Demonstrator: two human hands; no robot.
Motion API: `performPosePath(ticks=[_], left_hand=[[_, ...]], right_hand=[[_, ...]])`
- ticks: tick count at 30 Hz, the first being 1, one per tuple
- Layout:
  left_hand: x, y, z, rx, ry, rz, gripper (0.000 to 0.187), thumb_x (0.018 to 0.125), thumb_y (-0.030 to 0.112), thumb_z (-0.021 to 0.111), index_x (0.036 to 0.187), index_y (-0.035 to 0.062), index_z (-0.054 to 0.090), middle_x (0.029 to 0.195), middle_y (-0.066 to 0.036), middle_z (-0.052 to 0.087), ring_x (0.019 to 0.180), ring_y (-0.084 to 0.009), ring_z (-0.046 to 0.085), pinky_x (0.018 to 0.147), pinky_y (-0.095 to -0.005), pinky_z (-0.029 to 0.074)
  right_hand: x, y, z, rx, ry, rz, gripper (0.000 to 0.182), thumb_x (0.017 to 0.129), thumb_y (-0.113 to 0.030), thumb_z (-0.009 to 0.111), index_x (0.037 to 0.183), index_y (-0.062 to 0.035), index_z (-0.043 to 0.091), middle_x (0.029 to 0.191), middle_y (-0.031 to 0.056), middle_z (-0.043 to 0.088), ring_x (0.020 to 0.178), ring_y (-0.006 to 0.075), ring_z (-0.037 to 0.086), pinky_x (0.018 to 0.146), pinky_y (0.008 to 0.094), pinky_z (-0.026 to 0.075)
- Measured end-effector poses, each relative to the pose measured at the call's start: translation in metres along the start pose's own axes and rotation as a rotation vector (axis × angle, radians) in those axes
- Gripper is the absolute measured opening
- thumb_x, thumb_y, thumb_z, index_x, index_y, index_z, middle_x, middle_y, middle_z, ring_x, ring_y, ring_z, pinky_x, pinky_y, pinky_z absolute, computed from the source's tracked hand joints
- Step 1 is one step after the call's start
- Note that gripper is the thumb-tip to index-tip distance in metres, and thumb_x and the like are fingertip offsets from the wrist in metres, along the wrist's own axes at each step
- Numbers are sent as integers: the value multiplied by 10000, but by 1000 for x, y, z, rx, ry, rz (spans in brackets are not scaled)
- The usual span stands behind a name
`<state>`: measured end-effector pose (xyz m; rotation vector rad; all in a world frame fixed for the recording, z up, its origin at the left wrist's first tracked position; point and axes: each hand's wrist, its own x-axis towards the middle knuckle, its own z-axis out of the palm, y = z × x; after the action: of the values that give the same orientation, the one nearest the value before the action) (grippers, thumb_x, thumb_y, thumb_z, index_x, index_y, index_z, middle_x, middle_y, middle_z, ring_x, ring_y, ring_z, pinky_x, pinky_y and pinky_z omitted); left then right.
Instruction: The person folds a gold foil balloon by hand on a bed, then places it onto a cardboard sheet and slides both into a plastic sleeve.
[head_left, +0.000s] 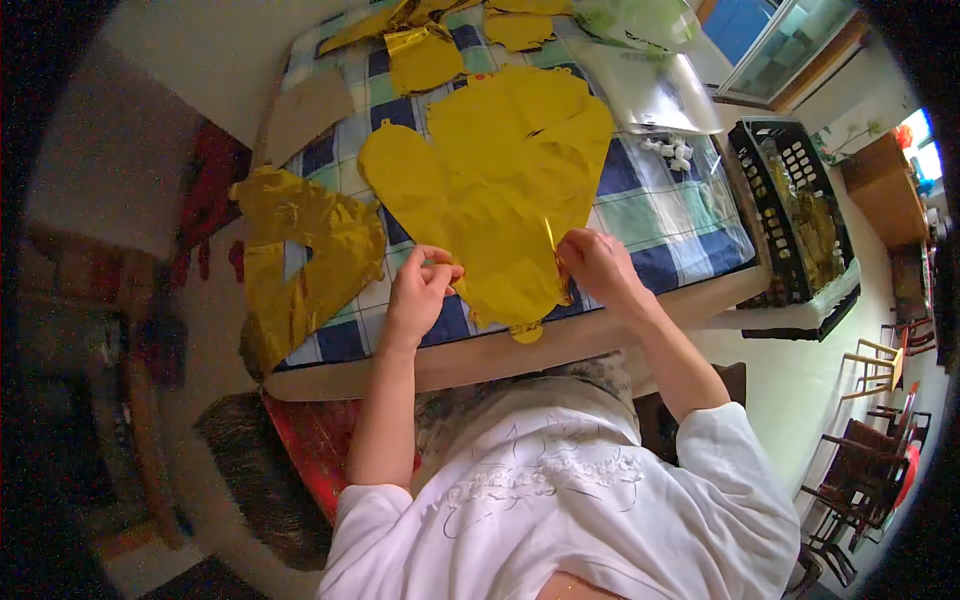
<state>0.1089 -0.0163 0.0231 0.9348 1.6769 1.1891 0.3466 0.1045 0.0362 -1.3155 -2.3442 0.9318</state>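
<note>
A flat, uninflated gold foil balloon (500,170) lies across the plaid cloth in front of me, its rounded tabbed end pointing toward my body. My left hand (425,285) pinches the balloon's left edge near that end, thumb against fingertips. On the opposite edge, my right hand (595,262) has its fingers closed on the foil, where a fold stands up a little. Another gold foil balloon (310,255) with a hole in it lies to the left, partly over the table's side. More gold foil pieces (425,60) lie at the far end.
The plaid cloth (690,225) covers a padded table or bed. Clear plastic bags (650,90) and small white pieces (675,152) lie at the far right. Beside the right edge stands a black crate (790,215) holding gold foil items. Wooden chairs (870,455) stand farther right.
</note>
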Motion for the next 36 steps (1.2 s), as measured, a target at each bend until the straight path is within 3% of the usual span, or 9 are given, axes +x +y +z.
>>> performPosePath(ticks=[13,16,19,22,25,28,33,34,36], left_hand=[[-14,8,5,267,168,113,135,878,114,553,981,27,545,813,-114,690,710,-179,657,651,-302,506],[-12,3,8,216,150,99,127,878,113,553,973,28,545,816,-104,681,725,-190,654,640,-306,503],[-7,15,11,515,224,203,167,875,112,559,1025,39,559,953,-125,656,909,-240,632,739,-332,497],[21,13,24,736,263,660,246,878,152,565,1109,66,564,1138,-152,577,1101,-302,530,897,-412,433],[34,17,50,870,185,797,352,855,169,597,1181,52,535,1247,-175,519,1177,-366,457,996,-478,343],[41,11,64,996,168,876,382,869,217,587,1212,61,525,1277,-173,495,1183,-368,453,996,-494,336],[73,-9,39,702,428,539,374,862,188,590,1193,26,527,1225,-197,513,1155,-361,446,963,-479,358],[83,-8,30,619,474,440,383,856,178,597,1194,15,524,1220,-204,516,1145,-365,450,957,-471,365],[104,0,19,753,428,489,397,864,205,592,1208,19,521,1238,-201,509,1171,-368,433,978,-484,348]], right_hand=[[-2,2,-10,-39,-109,17,209,842,-232,530,795,-60,638,800,188,642,803,391,610,689,454,481],[-6,-2,-16,93,-260,-6,203,842,-222,537,781,-53,633,782,178,641,781,381,618,665,449,483],[3,10,-15,45,-62,-53,190,844,-225,548,796,-56,621,760,158,644,754,368,623,645,442,482],[31,14,-29,164,171,-27,169,846,-212,579,888,-49,592,803,171,636,801,361,618,678,446,478],[70,39,-22,-45,448,-103,182,829,-187,603,949,-55,571,902,168,617,838,364,609,693,442,478],[86,44,-19,-121,510,-103,206,809,-153,616,985,-73,546,936,144,574,893,354,574,717,430,473],[89,22,-7,-64,540,-231,194,757,-124,616,937,-65,570,902,144,539,905,360,543,735,428,465],[90,20,-6,-134,559,-315,220,756,-129,611,971,-80,601,981,119,565,953,339,537,785,427,451],[98,26,8,-239,579,-415,237,776,-113,616,1012,-89,620,1035,113,587,992,315,543,846,413,440]])
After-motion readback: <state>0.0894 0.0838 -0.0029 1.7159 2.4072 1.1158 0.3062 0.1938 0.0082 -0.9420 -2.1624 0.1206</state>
